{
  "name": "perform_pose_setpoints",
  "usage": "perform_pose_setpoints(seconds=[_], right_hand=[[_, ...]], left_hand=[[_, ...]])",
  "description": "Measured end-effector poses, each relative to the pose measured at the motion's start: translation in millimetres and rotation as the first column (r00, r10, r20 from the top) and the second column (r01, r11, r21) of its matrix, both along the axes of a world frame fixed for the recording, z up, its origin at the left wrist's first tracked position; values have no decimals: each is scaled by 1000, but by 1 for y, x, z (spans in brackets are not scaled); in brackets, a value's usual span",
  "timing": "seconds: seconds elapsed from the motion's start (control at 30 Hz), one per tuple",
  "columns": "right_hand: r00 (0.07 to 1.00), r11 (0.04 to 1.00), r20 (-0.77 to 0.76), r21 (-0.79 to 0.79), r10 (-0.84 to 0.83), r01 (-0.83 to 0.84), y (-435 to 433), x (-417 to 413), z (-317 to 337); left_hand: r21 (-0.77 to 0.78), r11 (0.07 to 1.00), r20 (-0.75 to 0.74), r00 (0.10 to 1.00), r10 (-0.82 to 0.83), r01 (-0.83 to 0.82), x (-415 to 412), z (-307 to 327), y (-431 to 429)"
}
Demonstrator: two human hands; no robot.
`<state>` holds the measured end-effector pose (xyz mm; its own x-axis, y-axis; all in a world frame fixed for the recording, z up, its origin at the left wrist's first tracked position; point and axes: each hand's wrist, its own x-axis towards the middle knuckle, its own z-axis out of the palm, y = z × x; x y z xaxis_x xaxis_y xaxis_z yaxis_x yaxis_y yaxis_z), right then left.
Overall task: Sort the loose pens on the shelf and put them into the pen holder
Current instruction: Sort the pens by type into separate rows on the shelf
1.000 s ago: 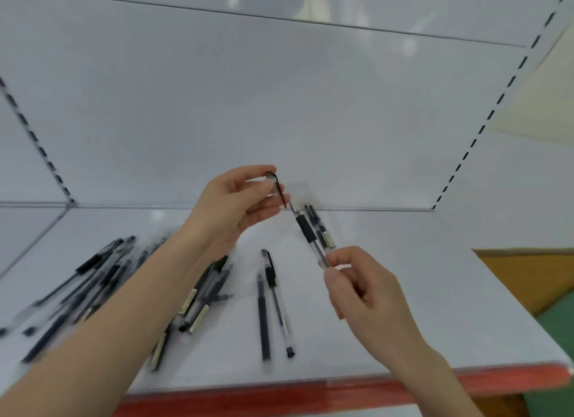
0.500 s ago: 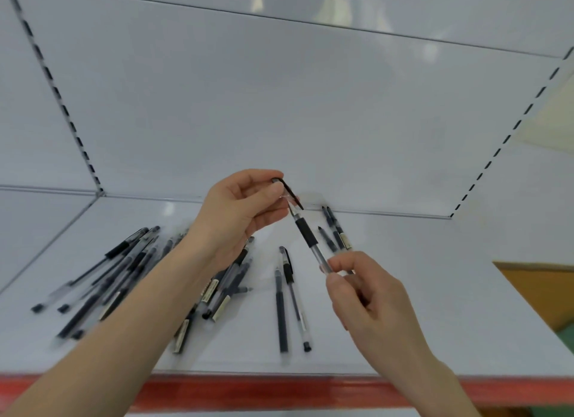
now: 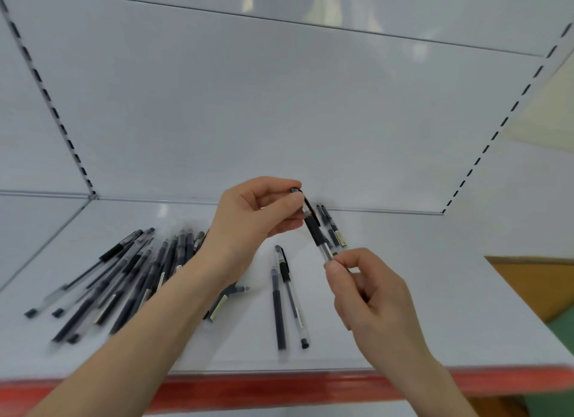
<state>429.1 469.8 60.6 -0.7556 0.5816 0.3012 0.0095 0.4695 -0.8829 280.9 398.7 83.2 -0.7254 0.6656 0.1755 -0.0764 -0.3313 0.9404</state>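
Note:
I hold one clear pen with a black grip [image 3: 317, 235] in the air above the white shelf [image 3: 435, 308]. My left hand [image 3: 257, 218] pinches the black cap at the pen's upper end. My right hand [image 3: 369, 298] pinches the clear barrel at its lower end. Several black pens lie in a loose pile [image 3: 124, 277] on the shelf at the left, partly hidden by my left forearm. Two pens [image 3: 287, 295] lie side by side in the middle. Two more pens [image 3: 330, 225] lie by the back wall, behind the held pen. No pen holder is in view.
The shelf has a red front edge [image 3: 279, 388] and a white back panel [image 3: 279, 121] with slotted uprights at both sides. Another white shelf spans overhead. An orange and green surface [image 3: 534, 289] shows past the shelf's right end.
The cap in my left hand has slid down over the pen's tip, closing the gap to the black grip. The view has shifted, so the shelf and pens appear further right.

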Motion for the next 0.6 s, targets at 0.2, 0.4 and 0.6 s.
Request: perform_pose_setpoints(seconds=[0.2,0.4,0.6], right_hand=[[1000,1000,-8,-18,22,-22,1,-5,-6],[984,995,153,-45,93,-87,22,-18,-4],[912,939,350,332,-214,93,77,-40,-19]], left_hand=[[-13,1000,9,1000,-15,15,1,-2,-2],[-100,992,44,996,81,-76,-18,-10,1],[-522,814,-447,894,-7,-255,-40,-25,-4]])
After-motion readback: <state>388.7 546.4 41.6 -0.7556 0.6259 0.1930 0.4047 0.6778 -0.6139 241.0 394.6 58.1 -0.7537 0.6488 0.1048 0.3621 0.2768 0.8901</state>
